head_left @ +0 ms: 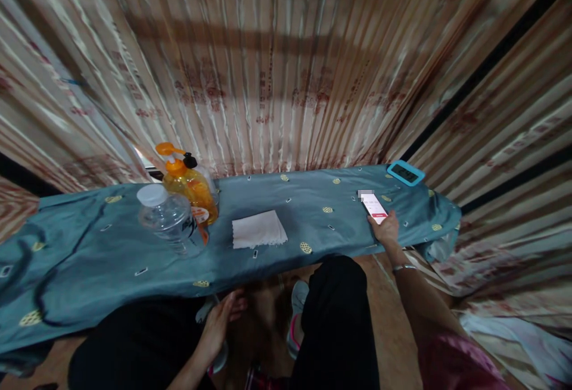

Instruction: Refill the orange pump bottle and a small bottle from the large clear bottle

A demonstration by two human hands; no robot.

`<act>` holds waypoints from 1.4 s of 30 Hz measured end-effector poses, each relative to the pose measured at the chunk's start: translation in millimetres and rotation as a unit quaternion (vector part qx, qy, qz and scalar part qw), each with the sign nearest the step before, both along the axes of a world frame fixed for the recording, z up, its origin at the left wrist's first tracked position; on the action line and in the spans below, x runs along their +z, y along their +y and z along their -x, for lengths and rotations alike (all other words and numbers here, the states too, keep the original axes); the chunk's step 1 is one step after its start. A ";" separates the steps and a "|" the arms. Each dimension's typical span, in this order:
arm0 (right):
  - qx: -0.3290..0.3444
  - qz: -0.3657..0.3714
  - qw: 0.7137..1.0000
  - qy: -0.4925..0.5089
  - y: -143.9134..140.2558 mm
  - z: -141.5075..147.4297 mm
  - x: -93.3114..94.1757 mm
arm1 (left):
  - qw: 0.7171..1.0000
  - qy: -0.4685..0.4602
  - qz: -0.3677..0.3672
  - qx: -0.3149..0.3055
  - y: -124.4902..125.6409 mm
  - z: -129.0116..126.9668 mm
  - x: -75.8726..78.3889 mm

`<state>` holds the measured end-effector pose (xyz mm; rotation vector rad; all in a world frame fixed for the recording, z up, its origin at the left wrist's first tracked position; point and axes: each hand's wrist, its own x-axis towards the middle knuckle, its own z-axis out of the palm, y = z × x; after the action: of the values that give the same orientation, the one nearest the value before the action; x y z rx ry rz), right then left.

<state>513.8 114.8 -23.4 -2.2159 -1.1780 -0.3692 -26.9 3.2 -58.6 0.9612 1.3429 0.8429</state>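
The right hand [385,228] is gripping the lower end of 1 phone [374,206] near the right end of a table covered with a teal cloth [268,190]; its thumb is showing along the near left edge, while the other fingers are lying mostly out of sight. The phone is pointing its upper end away from the person, and its lit screen is showing white with a red band low down (the top corner is pixelated). Whether the phone is resting on the cloth, I cannot tell. A bracelet [404,267] is circling the right wrist. The left hand [222,317] is hanging below the table's near edge, between 2 dark-trousered knees, its fingers loosely extended and lying close together. Just beyond the phone, to the right, a blue-framed digital clock [406,172] is sitting on the cloth. A folded white cloth [258,230] is lying flat near the middle. To its left, 1 clear bottle [167,220] with a white cap is standing in front of an orange pump bottle [196,190]. Behind the table, a patterned curtain [268,50] is hanging in folds.
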 end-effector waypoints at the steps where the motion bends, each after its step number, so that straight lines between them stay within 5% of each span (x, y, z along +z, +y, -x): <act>1: -0.003 -0.006 1.000 -0.002 -3.0 2.9 0.7 | 1.000 0.000 0.003 -0.012 0.6 -0.5 0.4; 4: 0.025 -0.018 0.999 -0.012 -10.1 18.0 7.0 | 1.000 0.002 0.007 -0.030 1.5 -2.6 3.8; 8: 0.147 -0.003 0.989 -0.015 4.9 67.9 19.0 | 0.999 0.000 0.008 -0.040 0.3 -8.9 14.6; 14: 0.387 0.076 0.919 -0.021 48.1 231.7 22.8 | 0.999 0.007 0.029 -0.046 -3.5 -14.2 22.7; 17: 0.438 0.097 0.893 -0.031 51.3 313.5 19.6 | 0.998 0.009 0.035 -0.048 -11.8 -13.5 17.4; 20: 0.447 0.109 0.887 -0.034 43.4 364.1 15.7 | 0.999 -0.003 0.044 -0.031 -26.7 -14.0 9.6; 31: 0.473 0.113 0.874 -0.027 6.6 373.0 15.8 | 0.997 -0.058 0.056 0.015 -92.2 -23.2 -9.0; 36: 0.475 0.103 0.874 -0.011 -11.3 377.6 13.2 | 0.994 -0.067 0.074 0.033 -92.4 -22.3 -14.0; 42: 0.461 0.092 0.882 0.044 3.0 377.0 13.2 | 0.989 -0.088 0.099 0.062 -87.2 -23.7 -18.6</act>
<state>136.7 117.8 -10.2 -1.5202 -2.0886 0.2483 -3.2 -84.0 -77.2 0.6384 1.3157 0.8495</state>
